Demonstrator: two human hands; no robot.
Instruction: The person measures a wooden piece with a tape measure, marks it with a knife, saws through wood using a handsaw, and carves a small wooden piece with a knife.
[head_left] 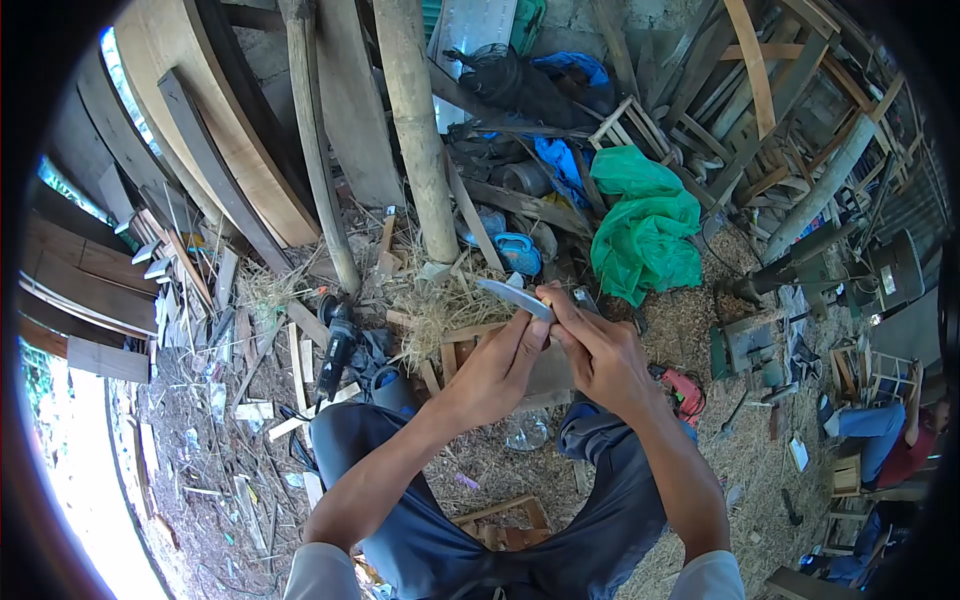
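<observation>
A flat grey blade (513, 297) with a tapered tip points up and to the left from between my hands, in front of my knees. My left hand (497, 368) is closed around its lower part, the thumb pressed near its edge. My right hand (603, 355) meets the left one, its fingers pinched at the base of the blade. Any handle is hidden by my fingers. Below the hands, a flat board-like block (548, 372) shows between my knees, partly covered by them.
A black angle grinder (338, 350) lies to the left among wood offcuts. A red power tool (682, 395) lies to the right. Green plastic sheeting (645, 225) and a bamboo post (415, 130) stand ahead. Another person (880, 440) sits at the far right.
</observation>
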